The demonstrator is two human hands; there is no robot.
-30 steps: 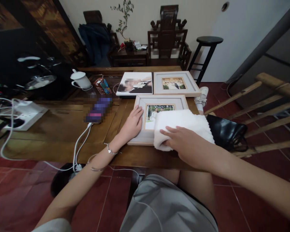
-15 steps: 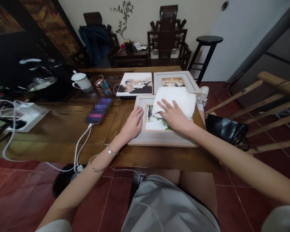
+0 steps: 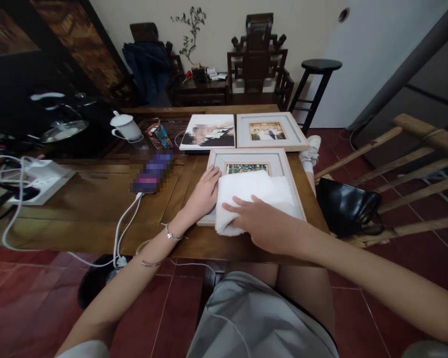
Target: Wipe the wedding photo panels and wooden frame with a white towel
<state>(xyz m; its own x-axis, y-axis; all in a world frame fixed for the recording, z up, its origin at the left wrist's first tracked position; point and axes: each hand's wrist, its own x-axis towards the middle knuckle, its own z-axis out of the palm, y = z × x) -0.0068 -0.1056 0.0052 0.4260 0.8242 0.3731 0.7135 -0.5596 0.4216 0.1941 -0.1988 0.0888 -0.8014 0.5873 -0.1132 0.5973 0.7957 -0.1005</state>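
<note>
A pale picture frame (image 3: 291, 186) lies flat near the table's front edge, with part of a photo showing at its top. My left hand (image 3: 206, 191) holds the frame's left border, fingers bent over the edge and thumb hidden. Under my right hand (image 3: 263, 221) is a folded white towel (image 3: 254, 186), pressed onto the lower part of the frame and hanging slightly past its near edge. The right fingers are spread over the towel, part of its fold beneath them. Most of the photo is covered by the towel.
Behind lie another pale frame (image 3: 298, 136) and a white-bordered photo panel (image 3: 212, 119). On the wooden table (image 3: 85, 219) to the left are a phone (image 3: 153, 171) with white cables, a lidded cup (image 3: 127, 127), a small box (image 3: 159, 135) and a power strip (image 3: 47, 181).
My right hand has drawn the towel toward me, from the frame's upper right to its lower part. The rear frame's photo is now uncovered. My left hand stays in place.
</note>
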